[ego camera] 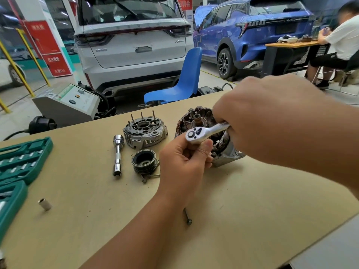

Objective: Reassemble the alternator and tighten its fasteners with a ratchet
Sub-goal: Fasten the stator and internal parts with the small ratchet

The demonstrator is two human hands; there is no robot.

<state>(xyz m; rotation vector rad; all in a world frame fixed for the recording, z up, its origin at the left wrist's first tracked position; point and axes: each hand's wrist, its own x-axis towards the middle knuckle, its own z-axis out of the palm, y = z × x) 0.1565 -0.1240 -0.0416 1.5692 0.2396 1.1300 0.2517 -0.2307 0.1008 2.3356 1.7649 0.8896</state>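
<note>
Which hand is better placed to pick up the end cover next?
Probably the left hand: it only pinches the ratchet head and sits nearest the end cover. The right hand grips the handle farther away.

Bare table (242,200) lies open nearside; a bolt (187,216), pulley (144,161) and extension bar (117,154) crowd the left.

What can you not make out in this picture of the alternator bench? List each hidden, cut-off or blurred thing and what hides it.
Head view only:
- Ratchet handle: hidden inside the right hand.
- Whether a socket sits under the ratchet head: covered by the left hand.
- Alternator body, right side: behind the right hand.
- Green socket case: cut off by the left edge.
- Red sign lettering: too blurred to read.
</note>
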